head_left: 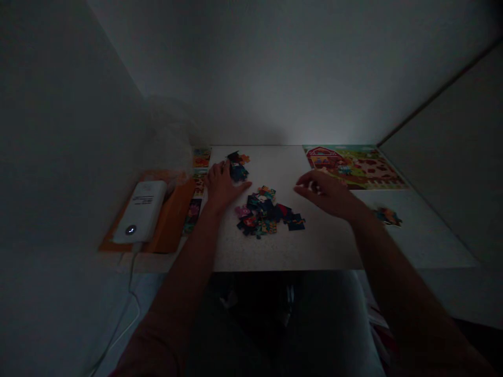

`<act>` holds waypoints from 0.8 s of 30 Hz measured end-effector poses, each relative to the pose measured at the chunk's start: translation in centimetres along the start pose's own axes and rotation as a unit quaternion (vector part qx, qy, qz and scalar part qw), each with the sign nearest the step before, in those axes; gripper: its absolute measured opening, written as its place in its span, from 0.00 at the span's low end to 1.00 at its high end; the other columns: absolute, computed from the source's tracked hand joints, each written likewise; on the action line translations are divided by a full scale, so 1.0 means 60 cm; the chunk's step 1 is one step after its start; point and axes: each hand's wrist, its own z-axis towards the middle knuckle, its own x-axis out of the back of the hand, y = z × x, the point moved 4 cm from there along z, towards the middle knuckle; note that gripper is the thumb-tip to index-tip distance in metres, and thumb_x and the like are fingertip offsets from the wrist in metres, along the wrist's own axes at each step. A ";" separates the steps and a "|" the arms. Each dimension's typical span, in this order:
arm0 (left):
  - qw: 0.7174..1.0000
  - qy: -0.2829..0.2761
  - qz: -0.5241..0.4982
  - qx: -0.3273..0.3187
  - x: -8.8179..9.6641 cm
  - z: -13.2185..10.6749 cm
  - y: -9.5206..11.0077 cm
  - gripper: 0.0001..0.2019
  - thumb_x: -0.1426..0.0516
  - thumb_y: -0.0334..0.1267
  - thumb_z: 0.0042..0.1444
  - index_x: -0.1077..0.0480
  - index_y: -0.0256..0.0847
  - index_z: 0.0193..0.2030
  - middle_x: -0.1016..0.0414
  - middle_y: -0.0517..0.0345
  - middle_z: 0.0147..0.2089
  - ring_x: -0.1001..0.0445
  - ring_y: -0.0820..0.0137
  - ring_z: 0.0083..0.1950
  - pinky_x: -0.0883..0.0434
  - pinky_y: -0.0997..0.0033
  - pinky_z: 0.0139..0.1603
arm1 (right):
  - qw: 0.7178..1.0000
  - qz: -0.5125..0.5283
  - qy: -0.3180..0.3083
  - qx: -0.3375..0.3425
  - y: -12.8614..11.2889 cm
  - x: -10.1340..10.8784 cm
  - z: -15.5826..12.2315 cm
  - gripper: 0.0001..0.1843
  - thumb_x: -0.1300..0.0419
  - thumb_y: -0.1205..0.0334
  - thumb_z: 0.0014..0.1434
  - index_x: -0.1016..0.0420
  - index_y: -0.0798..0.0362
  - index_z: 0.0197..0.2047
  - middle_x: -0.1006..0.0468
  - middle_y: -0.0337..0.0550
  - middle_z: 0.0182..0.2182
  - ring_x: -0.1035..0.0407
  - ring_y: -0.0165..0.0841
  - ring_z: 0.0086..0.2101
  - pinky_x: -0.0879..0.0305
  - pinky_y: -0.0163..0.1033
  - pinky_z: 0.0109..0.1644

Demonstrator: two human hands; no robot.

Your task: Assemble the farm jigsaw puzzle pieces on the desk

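Observation:
The scene is dim. A heap of loose coloured puzzle pieces [267, 212] lies in the middle of a white table [326, 243]. My left hand [222, 184] rests on the table left of the heap, its fingers curled against a smaller dark cluster of pieces [238, 166]. My right hand [328, 195] hovers to the right of the heap, palm down, fingers bent and slightly blurred; whether it holds a piece is hidden. A finished farm puzzle with a red barn [353, 166] lies at the back right.
A white device with a lit button [140, 210] sits on an orange box [167, 225] at the left edge, its cable hanging down. Colourful printed sheets [198, 180] lie beside the box. A few stray pieces [387, 215] lie at the right. Walls close in on three sides.

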 end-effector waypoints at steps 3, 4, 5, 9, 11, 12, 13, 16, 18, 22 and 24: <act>1.000 -0.011 0.005 -0.008 -0.004 0.000 -0.001 0.35 0.30 0.57 0.66 0.26 0.46 0.75 0.27 0.32 0.77 0.34 0.33 0.80 0.44 0.26 0.83 | 0.997 0.021 -0.060 0.045 -0.038 -0.098 0.109 0.24 0.32 0.35 0.73 0.17 0.48 0.54 0.15 0.54 0.51 0.22 0.44 0.40 0.23 0.53 0.50; 1.000 -0.007 0.006 -0.004 -0.003 -0.001 -0.003 0.32 0.31 0.56 0.67 0.25 0.46 0.73 0.25 0.32 0.75 0.32 0.34 0.78 0.42 0.28 0.81 | 0.997 0.016 -0.065 0.047 -0.042 -0.128 0.144 0.24 0.32 0.37 0.73 0.17 0.49 0.53 0.16 0.57 0.53 0.21 0.46 0.44 0.22 0.55 0.55; 1.000 0.000 0.008 0.004 -0.002 -0.001 -0.005 0.31 0.31 0.56 0.68 0.25 0.45 0.72 0.25 0.32 0.74 0.31 0.34 0.77 0.40 0.29 0.81 | 0.997 0.003 -0.065 0.031 -0.043 -0.155 0.176 0.24 0.31 0.36 0.72 0.17 0.50 0.52 0.18 0.59 0.53 0.21 0.48 0.47 0.22 0.57 0.58; 0.997 0.044 0.031 0.063 0.007 -0.006 -0.019 0.41 0.27 0.65 0.60 0.27 0.43 0.71 0.28 0.26 0.75 0.33 0.27 0.77 0.39 0.26 0.78 | 0.997 -0.008 -0.064 -0.049 -0.034 -0.236 0.263 0.26 0.21 0.37 0.63 0.20 0.50 0.47 0.21 0.62 0.55 0.21 0.53 0.50 0.22 0.61 0.61; 0.994 0.058 0.035 0.083 0.010 -0.007 -0.024 0.40 0.27 0.69 0.58 0.26 0.43 0.66 0.28 0.25 0.73 0.32 0.26 0.76 0.37 0.26 0.77 | 0.997 0.033 -0.067 -0.032 -0.036 -0.256 0.280 0.25 0.19 0.42 0.60 0.22 0.48 0.47 0.20 0.57 0.51 0.22 0.52 0.50 0.22 0.57 0.59; 0.995 0.056 0.032 0.082 0.010 -0.006 -0.025 0.37 0.27 0.67 0.59 0.26 0.43 0.64 0.27 0.26 0.71 0.31 0.28 0.74 0.36 0.28 0.76 | 0.995 0.059 -0.072 -0.020 -0.038 -0.261 0.283 0.24 0.18 0.45 0.60 0.23 0.47 0.46 0.19 0.54 0.49 0.22 0.50 0.50 0.22 0.55 0.58; 0.996 0.050 0.025 0.076 0.010 -0.004 -0.025 0.34 0.27 0.64 0.61 0.26 0.43 0.62 0.25 0.27 0.69 0.29 0.30 0.73 0.34 0.30 0.75 | 0.993 0.084 -0.078 -0.013 -0.038 -0.265 0.284 0.23 0.19 0.47 0.60 0.24 0.47 0.46 0.19 0.52 0.47 0.23 0.49 0.49 0.22 0.54 0.57; 0.998 0.030 -0.012 0.063 0.010 0.003 -0.025 0.29 0.26 0.55 0.62 0.27 0.42 0.61 0.23 0.31 0.66 0.25 0.35 0.70 0.30 0.37 0.73 | 0.986 0.146 -0.082 -0.018 -0.031 -0.265 0.279 0.23 0.20 0.51 0.59 0.28 0.46 0.45 0.18 0.47 0.43 0.23 0.46 0.46 0.23 0.51 0.55; 0.997 0.025 -0.055 0.058 0.012 0.007 -0.023 0.28 0.26 0.51 0.62 0.28 0.43 0.61 0.22 0.33 0.66 0.24 0.39 0.68 0.28 0.40 0.71 | 0.977 0.198 -0.072 -0.024 -0.024 -0.261 0.272 0.23 0.21 0.51 0.58 0.31 0.45 0.45 0.18 0.45 0.43 0.23 0.44 0.45 0.23 0.50 0.54; 0.981 0.036 -0.188 0.031 0.014 0.015 -0.011 0.27 0.25 0.42 0.60 0.28 0.44 0.62 0.21 0.40 0.67 0.23 0.49 0.69 0.27 0.48 0.72 | 0.944 0.326 -0.051 -0.024 -0.017 -0.246 0.257 0.26 0.23 0.48 0.53 0.30 0.44 0.47 0.17 0.42 0.43 0.20 0.41 0.43 0.21 0.50 0.53; 0.964 0.019 -0.262 0.034 0.010 0.018 -0.005 0.26 0.26 0.40 0.61 0.27 0.44 0.63 0.20 0.43 0.66 0.21 0.53 0.67 0.25 0.53 0.71 | 0.935 0.350 -0.047 -0.018 -0.020 -0.232 0.248 0.28 0.23 0.43 0.52 0.27 0.45 0.48 0.16 0.42 0.43 0.19 0.40 0.41 0.21 0.50 0.53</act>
